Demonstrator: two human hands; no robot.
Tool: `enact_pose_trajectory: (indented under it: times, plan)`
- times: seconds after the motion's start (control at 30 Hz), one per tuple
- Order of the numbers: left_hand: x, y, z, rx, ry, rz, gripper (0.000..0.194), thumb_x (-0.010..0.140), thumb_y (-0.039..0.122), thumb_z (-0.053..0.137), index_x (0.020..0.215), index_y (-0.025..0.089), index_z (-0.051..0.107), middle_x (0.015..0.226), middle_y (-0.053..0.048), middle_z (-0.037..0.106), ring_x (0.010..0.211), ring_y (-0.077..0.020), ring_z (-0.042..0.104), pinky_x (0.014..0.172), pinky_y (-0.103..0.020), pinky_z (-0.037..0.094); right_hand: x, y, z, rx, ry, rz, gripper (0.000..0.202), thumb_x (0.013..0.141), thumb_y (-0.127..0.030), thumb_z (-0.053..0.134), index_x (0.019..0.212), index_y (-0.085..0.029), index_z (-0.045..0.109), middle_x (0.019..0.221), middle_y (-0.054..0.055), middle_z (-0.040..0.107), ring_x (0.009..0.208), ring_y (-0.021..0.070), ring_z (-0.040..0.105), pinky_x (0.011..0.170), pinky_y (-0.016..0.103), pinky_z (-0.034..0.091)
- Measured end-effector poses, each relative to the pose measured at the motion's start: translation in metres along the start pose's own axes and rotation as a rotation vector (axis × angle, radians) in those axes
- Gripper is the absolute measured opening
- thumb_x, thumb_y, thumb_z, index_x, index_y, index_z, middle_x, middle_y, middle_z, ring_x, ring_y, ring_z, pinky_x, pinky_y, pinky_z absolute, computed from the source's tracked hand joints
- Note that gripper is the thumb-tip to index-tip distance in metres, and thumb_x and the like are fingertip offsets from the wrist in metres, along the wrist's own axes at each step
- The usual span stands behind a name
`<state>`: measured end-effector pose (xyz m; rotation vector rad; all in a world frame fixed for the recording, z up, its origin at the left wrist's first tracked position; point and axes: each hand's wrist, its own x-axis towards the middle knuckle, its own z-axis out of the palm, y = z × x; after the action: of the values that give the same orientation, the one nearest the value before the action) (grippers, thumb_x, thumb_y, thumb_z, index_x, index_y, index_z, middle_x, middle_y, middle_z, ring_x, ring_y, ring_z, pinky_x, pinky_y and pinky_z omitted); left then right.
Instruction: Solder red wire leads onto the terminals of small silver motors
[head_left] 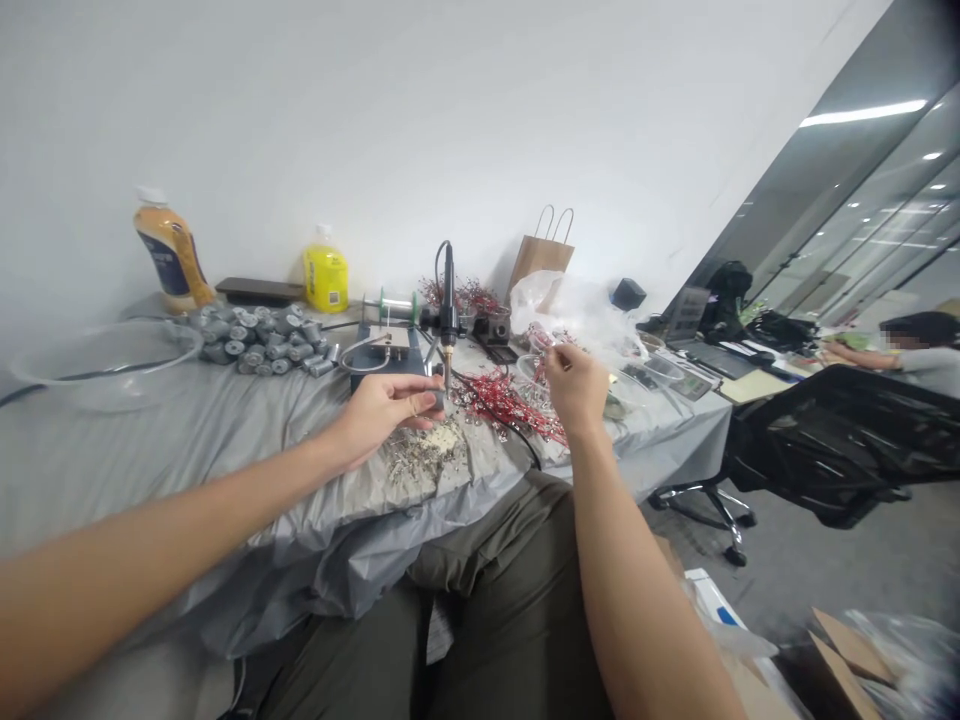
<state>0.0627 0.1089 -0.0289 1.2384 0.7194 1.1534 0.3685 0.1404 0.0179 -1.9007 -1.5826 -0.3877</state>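
The left hand (397, 408) holds a small grey cylinder (435, 400) between the thumb and the fingers; this grip is narrow and closed around it. The cylinder is above the worktop (247, 450), just beside the lower end of a black soldering iron (448, 300), which stands upright with the tip down. If the two are touching, I cannot tell.

The right hand (579, 382) is raised near a clear plastic cup (531, 368). Its grip is narrow, with the fingers bent together, but I cannot tell whether some small thing is between them.

Between the two hands there lies a heap of red wires (506, 400) with shiny metal ends. In front of it, nearer to the person, is a scatter of small crumbs (427, 455). To the left, many similar grey cylinders (262, 340) lie in a pile, beside a clear plastic bowl (105, 370). Behind the soldering iron's left side is a spool (397, 306) of silvery wire, and farther back stands a yellow bottle (325, 276).
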Motion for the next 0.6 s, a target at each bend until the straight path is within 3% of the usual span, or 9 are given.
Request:
enact_pose_trajectory:
  times: [0.13,0.33,0.6]
  plan:
    - [0.000,0.000,0.000,0.001,-0.015,-0.009,0.021,0.099,0.019,0.085,0.117,0.011,0.078,0.111,-0.008,0.082,0.089,-0.0185,0.081,0.078,-0.031,0.070,0.036,0.015,-0.013,-0.079,0.032,0.029,0.032,0.110,-0.048,0.067,0.115,-0.017,0.074,0.112,0.007,0.077,0.100,0.0205,0.074,0.095,0.042,0.062]
    - [0.002,-0.002,-0.001,-0.037,0.003,0.011,0.031,0.085,0.030,0.097,0.109,0.016,0.086,0.112,-0.011,0.085,0.087,-0.0228,0.083,0.072,-0.030,0.069,0.095,0.035,-0.020,-0.235,-0.190,0.032,0.029,0.107,-0.044,0.074,0.117,-0.016,0.075,0.118,0.008,0.076,0.104,0.0218,0.075,0.093,0.041,0.064]
    - [0.004,-0.006,-0.002,-0.040,0.010,0.036,0.028,0.081,0.034,0.097,0.104,0.020,0.089,0.106,-0.012,0.086,0.085,-0.0250,0.084,0.066,-0.029,0.068,0.107,0.048,0.005,-0.339,-0.424,-0.046,0.030,0.107,-0.041,0.074,0.127,-0.018,0.074,0.129,0.009,0.074,0.109,0.0230,0.075,0.095,0.042,0.065]
